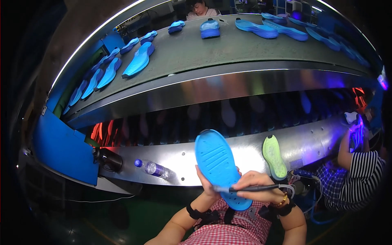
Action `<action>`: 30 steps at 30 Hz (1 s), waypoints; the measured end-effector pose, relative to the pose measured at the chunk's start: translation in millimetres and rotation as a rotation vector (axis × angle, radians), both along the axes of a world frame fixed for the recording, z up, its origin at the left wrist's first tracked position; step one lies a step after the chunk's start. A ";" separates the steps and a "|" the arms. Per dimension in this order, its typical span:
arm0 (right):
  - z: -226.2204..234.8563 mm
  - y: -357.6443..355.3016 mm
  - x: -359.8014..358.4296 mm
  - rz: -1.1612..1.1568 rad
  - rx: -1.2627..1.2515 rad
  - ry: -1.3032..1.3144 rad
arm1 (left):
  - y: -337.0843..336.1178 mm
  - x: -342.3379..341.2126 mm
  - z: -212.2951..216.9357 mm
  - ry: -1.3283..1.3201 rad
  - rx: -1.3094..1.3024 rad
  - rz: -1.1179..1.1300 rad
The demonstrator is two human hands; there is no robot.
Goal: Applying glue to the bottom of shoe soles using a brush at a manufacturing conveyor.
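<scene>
A bright blue shoe sole (215, 157) is held up in front of my chest, its grooved and perforated face toward me. My left hand (205, 183) grips it along the left edge, with most of the fingers hidden behind it. In my right hand (256, 185) is a brush (255, 188) with a dark handle and a tube running off its right end. The brush's pale tip lies across the lower part of the sole, near my left thumb. To the right, a yellow-green shoe sole (275, 157) lies on the metal ledge (241, 153).
Several blue soles (139, 60) lie on the conveyor belt (179, 53) beyond the ledge. A clear bottle (156, 168) and a dark flask (109, 159) lie at left. A co-worker in a striped sleeve (365, 179) works at right; another person (200, 9) is across the belt.
</scene>
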State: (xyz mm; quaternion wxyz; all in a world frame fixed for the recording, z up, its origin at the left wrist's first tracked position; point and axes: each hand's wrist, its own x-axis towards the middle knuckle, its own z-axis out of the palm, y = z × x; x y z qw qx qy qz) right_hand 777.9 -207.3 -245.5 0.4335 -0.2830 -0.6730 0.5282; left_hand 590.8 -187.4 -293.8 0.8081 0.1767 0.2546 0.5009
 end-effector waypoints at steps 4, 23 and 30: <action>1.6 -1.4 10.1 -0.041 0.017 0.034 | 5.1 -0.6 2.7 -0.028 0.060 0.128; -10.2 -13.4 20.9 -0.189 0.044 0.090 | 19.9 -16.4 43.5 0.030 0.267 0.294; -20.6 -16.0 21.5 0.089 -0.145 0.187 | 23.6 -17.8 54.3 0.018 0.340 0.236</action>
